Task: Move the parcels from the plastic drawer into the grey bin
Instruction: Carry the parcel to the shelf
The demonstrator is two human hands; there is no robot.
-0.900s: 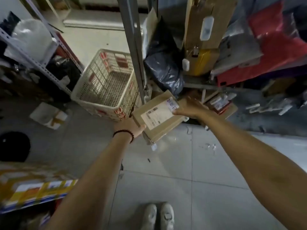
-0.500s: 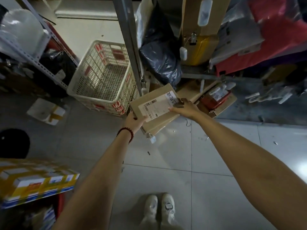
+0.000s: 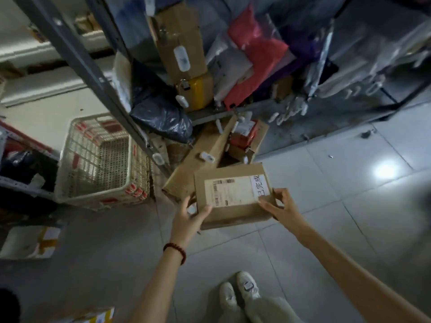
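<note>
2 grips hold 1 parcel (image 3: 233, 197), a flat cardboard box with its white label facing up, carried roughly level above the floor (image 3: 326, 229).

Left grip (image 3: 190, 217): the thumb lies over the near left corner and the fingers sit at the left edge, so it is closed on the box. Right grip (image 3: 281, 207): the thumb presses near the label's end and the fingers curl round the right edge, likewise closed on the box.

Just beyond the grips, a long carton (image 3: 200, 159) juts out from under the shelving. Whether it touches the parcel's far left corner or only passes behind it, I cannot tell. Well to the left of the left grip stands a cream mesh basket (image 3: 100, 159). A steel upright (image 3: 93, 78) rises between the basket and the carton. No grey bin can be picked out in this view.

Risks, as judged:
- The hold is at the edges only, so a tilt toward the body could let the box slide off the thumbs.
- A swing to the left may catch the carton or the upright and knock the parcel loose.
- The shoes (image 3: 240, 292) stand below and on the near side of the grips, so a dropped box would likely land on or by them.
- With the bin unsighted, a hurried turn invites a misplaced drop.
</note>
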